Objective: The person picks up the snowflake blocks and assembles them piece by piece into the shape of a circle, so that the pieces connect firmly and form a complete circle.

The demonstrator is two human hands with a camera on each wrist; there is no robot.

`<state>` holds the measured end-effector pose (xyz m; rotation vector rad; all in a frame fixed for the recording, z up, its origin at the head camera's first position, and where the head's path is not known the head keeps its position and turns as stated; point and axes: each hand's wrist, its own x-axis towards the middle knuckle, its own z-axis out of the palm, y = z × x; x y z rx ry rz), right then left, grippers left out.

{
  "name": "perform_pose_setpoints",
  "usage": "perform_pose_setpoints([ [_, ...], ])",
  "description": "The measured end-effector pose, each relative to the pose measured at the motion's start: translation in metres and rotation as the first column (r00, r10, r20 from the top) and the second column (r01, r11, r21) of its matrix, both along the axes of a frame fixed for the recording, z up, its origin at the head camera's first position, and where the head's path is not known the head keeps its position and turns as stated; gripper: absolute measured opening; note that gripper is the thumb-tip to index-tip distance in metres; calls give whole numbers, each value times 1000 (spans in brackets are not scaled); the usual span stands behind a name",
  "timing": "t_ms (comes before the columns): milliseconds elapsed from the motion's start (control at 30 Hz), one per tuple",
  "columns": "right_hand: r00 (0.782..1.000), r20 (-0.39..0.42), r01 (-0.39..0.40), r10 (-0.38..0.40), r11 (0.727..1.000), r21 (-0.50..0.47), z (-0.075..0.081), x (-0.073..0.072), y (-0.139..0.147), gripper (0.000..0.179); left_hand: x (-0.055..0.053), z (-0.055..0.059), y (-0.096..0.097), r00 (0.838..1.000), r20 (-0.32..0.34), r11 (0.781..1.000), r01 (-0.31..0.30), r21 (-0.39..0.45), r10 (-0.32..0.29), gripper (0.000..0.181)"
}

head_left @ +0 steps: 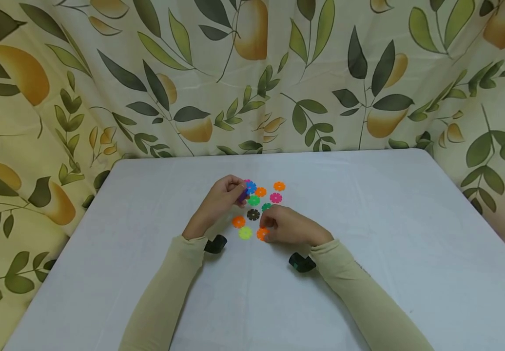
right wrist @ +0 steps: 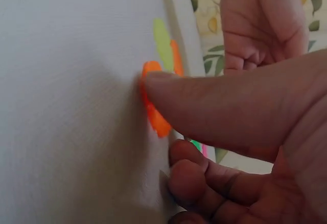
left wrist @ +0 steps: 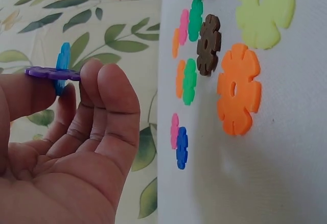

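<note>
In the left wrist view, the left hand (left wrist: 76,132) pinches a purple notched flower-shaped disc (left wrist: 43,73) between thumb and fingertips. A light blue disc (left wrist: 62,60) is slotted crosswise into the purple one. Both are raised off the table. To the right, the right hand (head_left: 292,225) is down at the table, its thumb and forefinger at the edges of an orange disc (right wrist: 157,117). The thumb covers part of that disc in the right wrist view. Beside it lies a yellow-green disc (head_left: 245,233), and between the hands a brown disc (head_left: 253,214).
More flat discs lie on the white tablecloth (head_left: 366,204): another orange one (head_left: 238,222), a green one (head_left: 254,200), a pink one (head_left: 276,198) and a dark blue one (left wrist: 182,148). A leaf-patterned curtain (head_left: 252,97) hangs behind the table. Black wrist cameras (head_left: 302,263) sit below the sleeves.
</note>
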<state>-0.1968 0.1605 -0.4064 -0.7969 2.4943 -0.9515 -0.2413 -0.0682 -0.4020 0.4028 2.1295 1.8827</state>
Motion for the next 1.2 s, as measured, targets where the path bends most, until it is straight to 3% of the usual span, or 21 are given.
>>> perform_pose_setpoints([
  [367, 994, -46, 102, -102, 995, -2, 2, 2, 1, 18, 0, -3, 2, 1000, 26, 999, 16, -41, -15, 28],
  [600, 976, -139, 153, -168, 982, -112, 0, 0, 8, 12, 1, -3, 3, 999, 19, 997, 46, -61, -45, 30],
  [867, 942, -186, 237, -278, 948, -213, 2, -2, 10, 14, -1, -7, 5, 994, -33, 994, 99, -49, -101, 25],
  [1200, 897, -142, 364, -419, 881, -301, 5, 0, 6, 8, 1, -4, 8, 994, 4, 984, 107, -139, -107, 23],
])
